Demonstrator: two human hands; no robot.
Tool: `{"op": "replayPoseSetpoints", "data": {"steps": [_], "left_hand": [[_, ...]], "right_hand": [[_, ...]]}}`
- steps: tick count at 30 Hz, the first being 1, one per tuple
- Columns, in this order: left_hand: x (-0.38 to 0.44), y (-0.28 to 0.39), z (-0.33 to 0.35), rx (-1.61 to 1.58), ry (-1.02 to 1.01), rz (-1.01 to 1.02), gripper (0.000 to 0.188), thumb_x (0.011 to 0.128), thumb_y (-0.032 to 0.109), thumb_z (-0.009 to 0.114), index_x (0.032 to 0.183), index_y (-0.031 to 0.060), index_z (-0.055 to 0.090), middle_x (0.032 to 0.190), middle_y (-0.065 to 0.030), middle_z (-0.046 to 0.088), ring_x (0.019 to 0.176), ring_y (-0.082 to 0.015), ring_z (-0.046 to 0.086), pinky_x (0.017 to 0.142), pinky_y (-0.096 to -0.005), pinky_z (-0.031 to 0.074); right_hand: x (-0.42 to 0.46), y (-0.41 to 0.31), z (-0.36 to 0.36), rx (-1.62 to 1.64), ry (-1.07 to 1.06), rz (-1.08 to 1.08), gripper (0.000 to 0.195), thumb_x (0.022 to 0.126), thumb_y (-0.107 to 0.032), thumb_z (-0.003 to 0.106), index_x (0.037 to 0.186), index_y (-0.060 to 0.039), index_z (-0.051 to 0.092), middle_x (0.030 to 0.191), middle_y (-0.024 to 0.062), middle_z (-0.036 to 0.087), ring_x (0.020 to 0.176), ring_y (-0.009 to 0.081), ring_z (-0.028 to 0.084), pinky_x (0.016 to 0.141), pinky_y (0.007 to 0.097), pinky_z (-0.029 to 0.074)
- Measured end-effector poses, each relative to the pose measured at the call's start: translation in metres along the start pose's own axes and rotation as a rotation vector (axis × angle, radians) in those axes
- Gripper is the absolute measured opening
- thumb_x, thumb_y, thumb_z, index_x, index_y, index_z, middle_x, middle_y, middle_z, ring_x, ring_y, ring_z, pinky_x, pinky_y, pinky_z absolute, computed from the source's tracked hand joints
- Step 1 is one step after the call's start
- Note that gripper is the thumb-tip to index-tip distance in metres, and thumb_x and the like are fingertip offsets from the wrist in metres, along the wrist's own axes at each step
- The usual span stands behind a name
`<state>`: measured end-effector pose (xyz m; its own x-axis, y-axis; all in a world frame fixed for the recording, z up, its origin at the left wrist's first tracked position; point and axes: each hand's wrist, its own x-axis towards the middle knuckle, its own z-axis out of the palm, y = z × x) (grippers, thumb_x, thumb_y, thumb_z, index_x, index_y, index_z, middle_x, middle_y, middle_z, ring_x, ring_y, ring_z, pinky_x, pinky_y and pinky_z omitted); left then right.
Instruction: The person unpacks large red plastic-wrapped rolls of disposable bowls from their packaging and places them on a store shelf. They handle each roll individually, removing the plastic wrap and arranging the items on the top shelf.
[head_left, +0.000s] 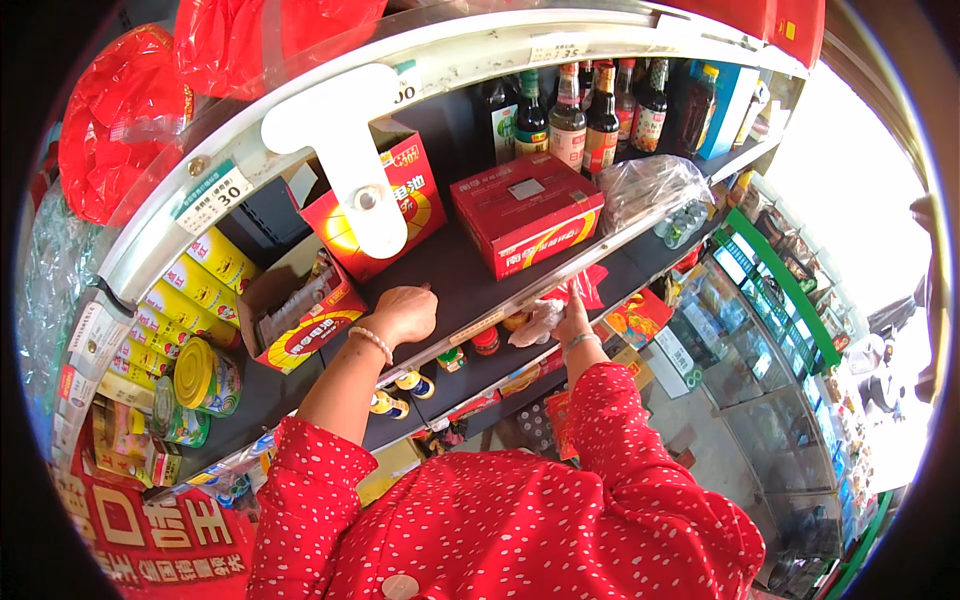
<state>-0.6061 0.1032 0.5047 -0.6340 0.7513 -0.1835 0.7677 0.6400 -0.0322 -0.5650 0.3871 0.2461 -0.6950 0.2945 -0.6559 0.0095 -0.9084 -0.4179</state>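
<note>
My left hand (406, 312), with a beaded bracelet at the wrist, is curled into a fist over the dark shelf (442, 259). No object shows in it; its palm side faces away. To its left stands an opened red and yellow carton (319, 330) with packets inside. A taller open red box (416, 187) is beyond it. In front of the shelf edge, my right hand (574, 321) holds a crumpled whitish cloth or plastic (538, 322). Red plastic (589, 287) shows right behind its fingers; whether the hand grips that too is unclear.
A closed red carton (525, 214) sits on the shelf near sauce bottles (568, 120) and a clear plastic-wrapped pack (652, 191). Yellow cans (195, 292) line the left. A white bracket (360, 165) hangs from the upper shelf. Glass display cases (765, 390) stand at right.
</note>
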Motion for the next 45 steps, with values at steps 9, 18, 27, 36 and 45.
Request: {"op": "replayPoseSetpoints", "data": {"steps": [9,18,27,36,45], "left_hand": [[-0.009,0.009,-0.008,0.093,-0.202,-0.070,0.032,0.075,0.007,0.041,0.098,-0.0048,0.059,0.117,-0.0262,0.050,0.091,-0.0336,0.060,0.078,-0.0393,0.048],[-0.003,0.028,-0.019,0.117,-0.177,-0.120,0.024,0.075,0.009,0.048,0.086,0.0024,0.067,0.092,-0.0188,0.064,0.090,-0.0284,0.062,0.077,-0.0367,0.049],[-0.008,0.011,-0.002,0.084,-0.033,-0.054,0.025,0.074,0.009,0.047,0.084,-0.0004,0.067,0.091,-0.0224,0.063,0.089,-0.0311,0.062,0.076,-0.0376,0.049],[-0.010,0.002,0.006,0.033,-0.007,-0.046,0.026,0.078,0.013,0.045,0.088,0.0006,0.066,0.096,-0.0218,0.062,0.089,-0.0318,0.061,0.076,-0.0391,0.049],[-0.034,0.054,0.000,-1.246,0.338,0.278,0.053,0.087,0.043,0.049,0.120,0.0014,0.049,0.115,-0.0121,0.056,0.106,-0.0225,0.054,0.088,-0.0315,0.042]], "right_hand": [[-0.015,0.004,0.039,-0.186,0.229,-0.208,0.018,0.080,-0.010,0.048,0.092,-0.0008,0.058,0.084,0.0132,0.061,0.072,0.0274,0.060,0.063,0.0366,0.049],[-0.087,-0.010,0.001,-0.166,-0.082,-0.448,0.014,0.079,-0.005,0.056,0.092,-0.0059,0.060,0.088,0.0073,0.063,0.076,0.0207,0.061,0.066,0.0336,0.049],[-0.167,-0.068,-0.100,-0.157,-0.186,-0.640,0.017,0.075,0.000,0.052,0.090,-0.0028,0.060,0.087,0.0089,0.063,0.075,0.0192,0.061,0.065,0.0302,0.049],[-0.289,-0.118,-0.115,-0.297,-0.122,-0.721,0.016,0.067,0.004,0.050,0.081,-0.0006,0.054,0.081,0.0099,0.058,0.075,0.0203,0.058,0.070,0.0282,0.048],[-0.363,-0.141,-0.025,-0.082,-0.558,-0.878,0.034,0.064,-0.010,0.052,0.095,0.0029,0.056,0.098,0.0135,0.060,0.086,0.0267,0.059,0.081,0.0361,0.047]]}}
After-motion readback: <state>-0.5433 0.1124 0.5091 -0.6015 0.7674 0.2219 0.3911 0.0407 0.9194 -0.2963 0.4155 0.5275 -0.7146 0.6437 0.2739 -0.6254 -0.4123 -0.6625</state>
